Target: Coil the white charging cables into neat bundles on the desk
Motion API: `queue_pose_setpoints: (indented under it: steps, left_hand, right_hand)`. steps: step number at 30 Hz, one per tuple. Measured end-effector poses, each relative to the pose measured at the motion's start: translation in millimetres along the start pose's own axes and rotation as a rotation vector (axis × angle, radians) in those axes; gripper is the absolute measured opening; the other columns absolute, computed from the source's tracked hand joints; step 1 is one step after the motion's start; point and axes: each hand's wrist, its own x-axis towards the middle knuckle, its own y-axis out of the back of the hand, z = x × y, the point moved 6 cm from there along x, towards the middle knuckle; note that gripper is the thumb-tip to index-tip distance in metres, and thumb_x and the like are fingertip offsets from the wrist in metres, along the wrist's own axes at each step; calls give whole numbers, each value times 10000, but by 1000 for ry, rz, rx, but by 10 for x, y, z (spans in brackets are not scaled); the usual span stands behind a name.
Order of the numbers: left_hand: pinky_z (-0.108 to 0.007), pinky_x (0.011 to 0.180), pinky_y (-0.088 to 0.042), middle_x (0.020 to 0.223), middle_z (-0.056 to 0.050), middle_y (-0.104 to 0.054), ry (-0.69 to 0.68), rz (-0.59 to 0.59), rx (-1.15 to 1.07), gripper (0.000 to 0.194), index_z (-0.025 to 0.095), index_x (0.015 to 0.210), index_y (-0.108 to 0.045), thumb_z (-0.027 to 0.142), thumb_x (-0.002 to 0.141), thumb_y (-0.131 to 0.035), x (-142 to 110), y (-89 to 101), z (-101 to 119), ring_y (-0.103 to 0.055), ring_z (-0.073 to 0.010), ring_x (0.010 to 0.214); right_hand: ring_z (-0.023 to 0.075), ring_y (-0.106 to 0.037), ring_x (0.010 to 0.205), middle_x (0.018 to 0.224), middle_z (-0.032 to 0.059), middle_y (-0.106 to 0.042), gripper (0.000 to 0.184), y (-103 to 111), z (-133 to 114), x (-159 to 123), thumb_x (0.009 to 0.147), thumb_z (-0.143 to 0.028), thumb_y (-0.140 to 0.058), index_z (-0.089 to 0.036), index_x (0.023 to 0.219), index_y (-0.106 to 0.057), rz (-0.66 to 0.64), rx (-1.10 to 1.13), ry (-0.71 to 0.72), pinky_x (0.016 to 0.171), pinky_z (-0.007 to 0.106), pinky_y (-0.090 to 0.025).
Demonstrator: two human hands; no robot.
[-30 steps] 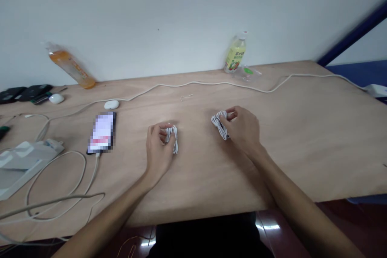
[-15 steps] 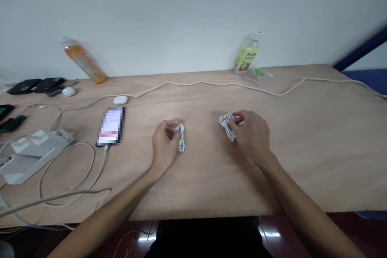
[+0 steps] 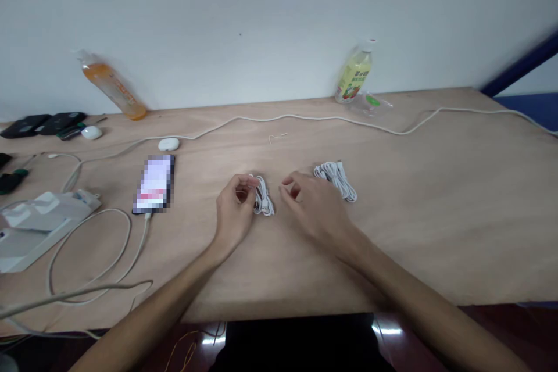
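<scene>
My left hand (image 3: 235, 206) pinches the left edge of a small coiled white USB cable (image 3: 264, 200), whose metal plug shows at the lower end of the coil. Just to the right, my right hand (image 3: 317, 204) hovers with thumb and fingers curved and a little apart, nothing between them. Its fingertips point at the left coil without touching it. A second bundled white cable (image 3: 342, 181) lies on the wooden table (image 3: 436, 215), beyond and to the right of my right hand, which covers part of its near side.
A phone (image 3: 153, 184) on a charging lead and a white power strip (image 3: 47, 226) lie at left. A white earbud case (image 3: 168, 144) and thin twist tie (image 3: 277, 138) lie farther back. One long cable (image 3: 314, 118) crosses the table. Orange (image 3: 114, 90) and yellow (image 3: 355, 75) bottles lean on the wall.
My right hand has let go of its bundled cable, which stays on the table, and has moved left toward the other coil. My left hand keeps hold of its cable, whose plug now shows.
</scene>
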Motion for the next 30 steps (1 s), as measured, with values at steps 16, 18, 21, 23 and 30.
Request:
queue_pose_setpoints:
  steps: [16,18,21,23,30]
  left_hand:
    - [-357,869,-615,945,-47,-790,1,-30,-55,128,210,963,-731,237,839,-708,19,3,-2,-765,-217,898]
    - [-365,894,-614,969,-52,-797,-9,-35,-45,148,210,973,-739,241,829,-731,13,4,9,-762,-222,926]
    - [-381,932,-617,1015,-62,-809,-19,-47,-55,162,214,982,-736,252,827,-763,13,7,22,-762,-227,969]
    - [-384,941,-621,1035,-62,-814,-16,-54,-57,181,218,999,-727,259,830,-777,19,8,18,-765,-225,978]
    - [-379,874,-622,1002,-62,-807,-80,-20,75,162,218,992,-742,310,861,-719,17,23,14,-767,-233,946]
  right_hand:
    - [265,-746,828,961,109,-833,150,-519,-61,93,1039,-337,-678,-211,977,-732,-85,158,-81,675,349,-400]
    - [269,-750,846,987,118,-836,137,-517,-58,98,1037,-322,-680,-206,984,-732,-96,167,-104,682,352,-391]
    - [269,-728,823,927,117,-813,145,-488,-37,110,1000,-316,-714,-209,902,-707,-108,210,-144,680,357,-367]
    - [256,-693,776,840,93,-773,181,-460,-16,113,953,-311,-747,-223,817,-666,-111,253,-169,670,355,-352]
    - [198,-609,708,753,15,-692,245,-367,61,112,815,-150,-756,-249,734,-547,-3,372,-193,653,321,-365]
